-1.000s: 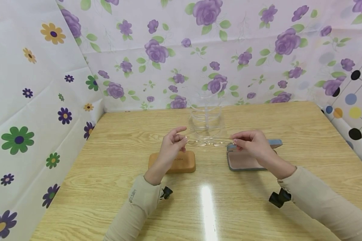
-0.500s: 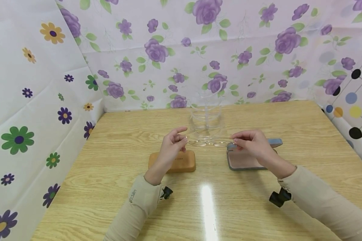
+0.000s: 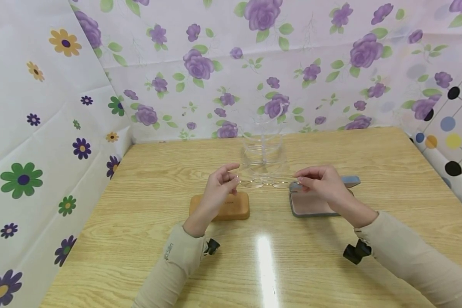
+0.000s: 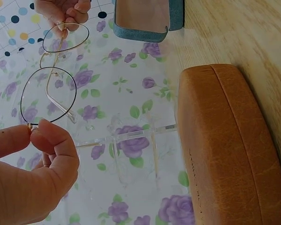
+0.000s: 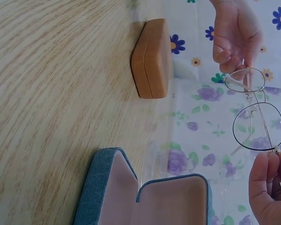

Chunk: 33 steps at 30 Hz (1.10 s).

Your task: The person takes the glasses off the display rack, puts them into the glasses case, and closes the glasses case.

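Observation:
A pair of thin gold-framed eyeglasses [image 3: 268, 184] is held level above the table between both hands. My left hand [image 3: 220, 184] pinches one end of the frame by the hinge between thumb and index finger, as the left wrist view shows up close. At the other hinge my right hand [image 3: 321, 184] pinches the frame with thumb and fingertips. Below the left hand lies a closed brown glasses case [image 3: 231, 207]. An open blue glasses case [image 3: 309, 204] with a pink lining sits under the right hand, which partly hides it.
Behind the eyeglasses stands a clear plastic display stand [image 3: 263, 149], hard to make out against the floral backdrop. The wooden table [image 3: 146, 256] meets cloth-covered walls at the back and left.
Both hands and the eyeglasses stay nearly where they were. The head view has shifted very slightly.

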Each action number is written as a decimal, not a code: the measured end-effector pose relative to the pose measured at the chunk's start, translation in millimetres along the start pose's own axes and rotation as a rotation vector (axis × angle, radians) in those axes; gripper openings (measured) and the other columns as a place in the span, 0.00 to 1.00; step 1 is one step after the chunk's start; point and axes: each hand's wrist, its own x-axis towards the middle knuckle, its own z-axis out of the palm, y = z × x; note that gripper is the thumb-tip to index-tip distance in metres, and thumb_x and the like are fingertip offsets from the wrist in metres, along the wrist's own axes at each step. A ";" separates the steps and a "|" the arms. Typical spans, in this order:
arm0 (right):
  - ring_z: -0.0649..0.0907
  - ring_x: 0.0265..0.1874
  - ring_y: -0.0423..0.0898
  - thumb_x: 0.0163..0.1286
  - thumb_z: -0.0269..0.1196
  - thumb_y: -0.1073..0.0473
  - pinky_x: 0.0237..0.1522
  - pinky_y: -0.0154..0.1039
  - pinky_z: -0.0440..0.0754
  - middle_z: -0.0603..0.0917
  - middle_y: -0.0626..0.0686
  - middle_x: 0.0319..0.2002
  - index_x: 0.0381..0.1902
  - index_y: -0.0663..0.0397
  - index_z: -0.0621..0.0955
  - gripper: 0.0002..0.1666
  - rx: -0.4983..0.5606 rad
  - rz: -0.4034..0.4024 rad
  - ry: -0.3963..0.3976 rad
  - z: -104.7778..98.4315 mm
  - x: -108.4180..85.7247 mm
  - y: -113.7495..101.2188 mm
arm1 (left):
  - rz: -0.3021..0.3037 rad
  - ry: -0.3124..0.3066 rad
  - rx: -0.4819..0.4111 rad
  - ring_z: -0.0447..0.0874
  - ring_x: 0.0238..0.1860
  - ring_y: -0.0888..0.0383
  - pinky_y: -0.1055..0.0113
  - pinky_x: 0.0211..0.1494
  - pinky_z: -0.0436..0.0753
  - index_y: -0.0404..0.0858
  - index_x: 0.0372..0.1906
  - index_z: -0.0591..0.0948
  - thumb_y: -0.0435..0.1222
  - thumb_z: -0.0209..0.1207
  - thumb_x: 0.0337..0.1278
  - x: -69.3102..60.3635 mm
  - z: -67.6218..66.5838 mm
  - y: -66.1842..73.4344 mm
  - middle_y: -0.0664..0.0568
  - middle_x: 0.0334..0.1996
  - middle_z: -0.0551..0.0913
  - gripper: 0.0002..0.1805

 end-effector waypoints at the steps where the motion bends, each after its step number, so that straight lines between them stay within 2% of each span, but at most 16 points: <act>1: 0.80 0.27 0.42 0.66 0.56 0.67 0.35 0.40 0.80 0.81 0.59 0.38 0.48 0.74 0.76 0.16 0.001 0.000 0.000 -0.1 0.0 -0.1 | 0.000 -0.002 -0.001 0.71 0.24 0.62 0.70 0.28 0.74 0.30 0.56 0.71 0.22 0.51 0.57 -0.1 -0.1 0.1 0.54 0.25 0.74 0.20; 8: 0.80 0.27 0.43 0.65 0.56 0.67 0.34 0.39 0.80 0.81 0.55 0.36 0.48 0.76 0.75 0.16 0.017 -0.001 -0.003 -0.1 0.0 0.0 | 0.017 -0.019 0.011 0.71 0.24 0.58 0.70 0.28 0.75 0.30 0.57 0.71 0.22 0.51 0.58 -0.9 -1.6 -0.3 0.51 0.25 0.75 0.20; 15: 0.80 0.28 0.45 0.65 0.56 0.67 0.34 0.38 0.80 0.80 0.60 0.40 0.48 0.75 0.76 0.16 0.012 0.003 -0.006 0.7 -0.1 0.2 | 0.017 -0.032 0.022 0.71 0.23 0.58 0.71 0.28 0.75 0.30 0.56 0.72 0.23 0.51 0.58 -2.1 -2.5 1.5 0.45 0.27 0.75 0.20; 20: 0.80 0.29 0.48 0.66 0.56 0.67 0.34 0.38 0.80 0.80 0.59 0.40 0.48 0.75 0.76 0.16 -0.001 0.007 -0.004 1.0 -0.6 -0.9 | 0.018 -0.042 0.021 0.71 0.23 0.59 0.71 0.28 0.75 0.29 0.55 0.72 0.23 0.51 0.58 -2.1 -3.2 1.6 0.44 0.28 0.75 0.19; 28: 0.80 0.28 0.45 0.65 0.55 0.67 0.34 0.37 0.80 0.80 0.63 0.41 0.48 0.75 0.76 0.16 0.005 0.005 -0.007 0.8 -1.2 -0.9 | 0.026 -0.061 0.018 0.71 0.23 0.59 0.71 0.28 0.75 0.29 0.55 0.72 0.23 0.50 0.58 -1.3 -4.2 -0.7 0.45 0.28 0.74 0.18; 33: 0.80 0.27 0.44 0.65 0.55 0.68 0.34 0.38 0.80 0.80 0.62 0.40 0.48 0.75 0.76 0.16 0.010 0.005 -0.008 0.2 -0.8 0.3 | 0.024 -0.070 0.024 0.70 0.22 0.59 0.71 0.28 0.75 0.28 0.55 0.72 0.23 0.51 0.57 -0.4 -4.2 -2.3 0.48 0.27 0.74 0.18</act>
